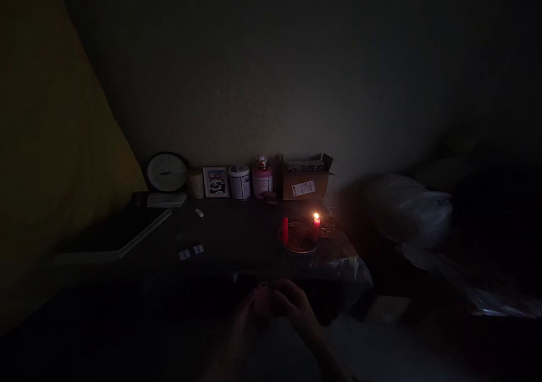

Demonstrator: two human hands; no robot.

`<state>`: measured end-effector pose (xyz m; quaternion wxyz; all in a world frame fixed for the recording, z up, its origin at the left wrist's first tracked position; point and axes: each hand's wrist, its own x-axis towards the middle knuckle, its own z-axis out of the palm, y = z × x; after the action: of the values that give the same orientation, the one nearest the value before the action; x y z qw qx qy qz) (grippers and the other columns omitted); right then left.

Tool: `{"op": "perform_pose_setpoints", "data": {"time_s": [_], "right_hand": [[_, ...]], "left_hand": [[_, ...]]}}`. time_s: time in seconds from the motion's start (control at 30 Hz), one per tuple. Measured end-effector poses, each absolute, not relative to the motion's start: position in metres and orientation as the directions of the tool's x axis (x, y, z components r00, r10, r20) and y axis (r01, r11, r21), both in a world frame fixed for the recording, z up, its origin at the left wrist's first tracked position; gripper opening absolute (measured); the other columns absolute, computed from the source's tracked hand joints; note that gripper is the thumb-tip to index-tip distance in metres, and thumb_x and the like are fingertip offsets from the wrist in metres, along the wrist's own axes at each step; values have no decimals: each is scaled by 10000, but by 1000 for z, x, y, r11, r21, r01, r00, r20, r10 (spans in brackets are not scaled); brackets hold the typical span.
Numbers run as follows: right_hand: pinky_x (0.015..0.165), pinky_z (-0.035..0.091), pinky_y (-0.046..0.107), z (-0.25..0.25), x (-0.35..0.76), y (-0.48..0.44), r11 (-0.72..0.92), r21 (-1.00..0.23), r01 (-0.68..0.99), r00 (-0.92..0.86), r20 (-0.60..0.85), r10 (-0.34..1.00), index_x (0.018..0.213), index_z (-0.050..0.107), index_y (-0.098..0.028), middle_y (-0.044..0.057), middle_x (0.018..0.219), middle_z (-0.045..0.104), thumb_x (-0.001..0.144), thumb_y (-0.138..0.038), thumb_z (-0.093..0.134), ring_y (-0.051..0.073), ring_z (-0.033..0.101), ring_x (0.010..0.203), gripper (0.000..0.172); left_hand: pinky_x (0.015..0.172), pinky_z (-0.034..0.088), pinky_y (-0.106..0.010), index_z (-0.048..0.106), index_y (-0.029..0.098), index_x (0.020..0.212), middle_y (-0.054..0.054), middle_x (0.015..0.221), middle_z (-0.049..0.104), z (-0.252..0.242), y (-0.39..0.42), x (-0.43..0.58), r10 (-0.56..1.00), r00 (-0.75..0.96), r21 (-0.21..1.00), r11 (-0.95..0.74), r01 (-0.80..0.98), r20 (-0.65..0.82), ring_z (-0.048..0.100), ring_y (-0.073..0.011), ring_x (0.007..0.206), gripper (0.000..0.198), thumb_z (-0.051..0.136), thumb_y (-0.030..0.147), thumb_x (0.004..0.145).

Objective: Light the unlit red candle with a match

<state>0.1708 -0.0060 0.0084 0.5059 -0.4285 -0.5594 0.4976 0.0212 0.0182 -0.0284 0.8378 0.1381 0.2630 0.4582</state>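
Observation:
In dim light, my left hand (245, 308) and my right hand (293, 300) meet in front of the table's near edge. Between them is a small, flat reddish-brown thing (262, 301), too dark to name. My left fingers are closed on its left side, partly lost in shadow. The right thumb and fingers pinch at its upper right. Beyond my hands, a lit red candle (317, 223) stands at the right of a round tray (302, 251). An unlit red candle (285, 231) is upright at the tray's left.
Along the wall stand a round clock (166, 172), a panda picture (217, 183), a white tub (240, 183), a pink tub (262, 183) and a cardboard box (305, 185). Two small cards (191, 251) lie on the table (237, 235). A plastic bag (409, 207) sits at right.

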Motion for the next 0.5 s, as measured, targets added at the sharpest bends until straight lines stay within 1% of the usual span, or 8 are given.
{"op": "perform_pose_setpoints", "data": {"time_s": [0.07,0.13,0.2,0.27,0.4,0.5], "right_hand": [[661,497,280,1,172,-3,93,-995,-38,-79,96,992,849,643,-168,21,770,647,762,-505,618,166,610,732,349],[583,480,246,-4,172,-1,51,-995,-85,-55,56,997,797,625,-165,-3,690,613,728,-528,640,135,580,632,370],[571,473,234,-5,171,0,36,-994,-107,-31,40,999,765,622,-163,-6,677,607,686,-545,670,131,572,628,393],[585,474,231,-3,171,0,42,-994,-97,-3,42,999,736,629,-157,3,684,612,653,-558,688,141,577,663,414],[573,478,233,0,171,-1,17,-996,-89,24,15,1000,733,619,-151,3,677,601,666,-555,675,143,574,655,414],[520,458,217,-2,171,-1,7,-998,-55,42,5,999,736,595,-151,-12,650,567,681,-544,660,129,552,610,402]], "left_hand": [[802,507,-423,555,188,1116,-78,1150,590,-36,22,26,840,438,459,543,-703,-321,594,-203,951,306,533,341,852],[824,490,-400,591,162,1045,-67,1054,630,-43,23,30,843,430,453,537,-711,-324,604,-189,920,262,529,330,854],[869,455,-344,639,139,936,-62,934,663,-47,22,33,847,426,449,531,-719,-319,614,-173,893,208,531,295,851],[898,420,-286,672,127,868,-72,884,678,-48,19,34,851,423,452,524,-722,-310,620,-168,894,197,545,274,836],[892,414,-250,693,112,871,-90,909,681,-44,12,32,869,392,497,494,-714,-301,623,-173,908,215,561,275,824],[889,429,-235,689,106,863,-89,886,685,-38,10,30,853,398,482,520,-705,-337,624,-160,907,221,537,265,842]]}}
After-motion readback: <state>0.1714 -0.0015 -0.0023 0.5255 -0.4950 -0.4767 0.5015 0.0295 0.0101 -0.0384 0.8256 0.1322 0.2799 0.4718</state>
